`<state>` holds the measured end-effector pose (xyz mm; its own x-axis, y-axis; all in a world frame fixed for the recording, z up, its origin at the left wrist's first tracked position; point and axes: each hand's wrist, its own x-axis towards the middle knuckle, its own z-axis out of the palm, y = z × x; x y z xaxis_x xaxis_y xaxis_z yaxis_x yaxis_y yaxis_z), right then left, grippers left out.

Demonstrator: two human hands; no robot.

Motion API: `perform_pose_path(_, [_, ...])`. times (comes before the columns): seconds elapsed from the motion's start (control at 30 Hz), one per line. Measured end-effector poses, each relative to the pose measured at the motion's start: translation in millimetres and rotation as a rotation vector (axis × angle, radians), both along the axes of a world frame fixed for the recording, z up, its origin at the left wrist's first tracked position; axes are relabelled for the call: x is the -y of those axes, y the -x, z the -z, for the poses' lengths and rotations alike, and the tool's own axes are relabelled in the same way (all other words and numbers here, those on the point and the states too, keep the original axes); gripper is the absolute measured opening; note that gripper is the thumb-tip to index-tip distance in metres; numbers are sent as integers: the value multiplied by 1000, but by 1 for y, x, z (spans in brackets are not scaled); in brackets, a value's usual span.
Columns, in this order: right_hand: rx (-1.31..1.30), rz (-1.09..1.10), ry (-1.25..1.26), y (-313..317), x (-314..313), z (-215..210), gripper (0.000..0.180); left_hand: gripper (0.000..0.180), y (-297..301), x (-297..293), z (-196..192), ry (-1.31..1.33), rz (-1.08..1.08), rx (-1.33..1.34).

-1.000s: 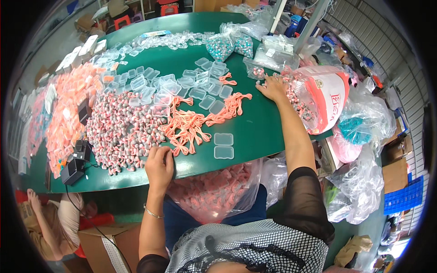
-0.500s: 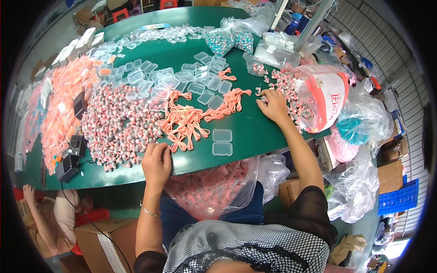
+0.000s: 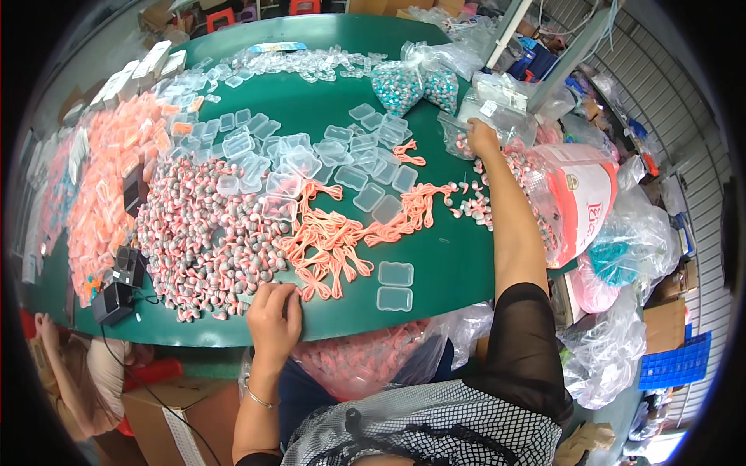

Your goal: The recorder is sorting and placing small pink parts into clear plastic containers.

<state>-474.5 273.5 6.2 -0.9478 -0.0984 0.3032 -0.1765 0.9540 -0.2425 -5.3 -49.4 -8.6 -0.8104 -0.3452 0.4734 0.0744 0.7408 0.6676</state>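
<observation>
My left hand (image 3: 273, 314) rests at the table's near edge, its fingers curled together beside a large heap of small pink-and-grey earplug-like pieces (image 3: 214, 233). Whatever lies inside those fingers is hidden. Stretched far out to the right, my right hand (image 3: 483, 140) is at a small clear plastic bag (image 3: 452, 133) with a few pink pieces in it. Its fingers are bent and mostly hidden, so what they grip does not show. Bundled orange cords (image 3: 330, 241) lie right of the heap. An open clear case (image 3: 395, 286) lies flat near the front edge.
More clear cases (image 3: 342, 147) are scattered beyond the cords. A large red-and-white bag (image 3: 583, 198) spills pieces at right. Bags of teal pieces (image 3: 398, 87) stand behind. Orange packets (image 3: 116, 194) and black boxes (image 3: 114, 303) sit at left. Another person's arm (image 3: 66, 373) is at lower left.
My right hand has moved away from the loose pieces, farther out to the small clear bag. My left hand stays by the heap, and the whole view has shifted slightly.
</observation>
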Motion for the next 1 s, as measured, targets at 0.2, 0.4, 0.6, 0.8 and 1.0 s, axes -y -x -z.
perform_pose_path(0.2, [-98, -157, -91, 24, -9, 18, 40, 11, 2, 2, -3, 1, -11, 24])
perform_pose_path(0.4, [134, -204, -64, 38, -17, 25, 27, 12, 2, 0, 0, 1, -10, 19])
perform_pose_path(0.6, [318, -334, 334, 12, -27, 9, 27, 11, 3, 0, -2, -13, 13, 2])
perform_pose_path(0.8, [95, -442, 135, -7, -28, 8, 29, 9, 4, 2, 0, 3, 20, -21])
perform_pose_path(1.0, [265, -198, -41, -21, -5, 9, 21, 9, 3, 3, 4, -18, 22, -19])
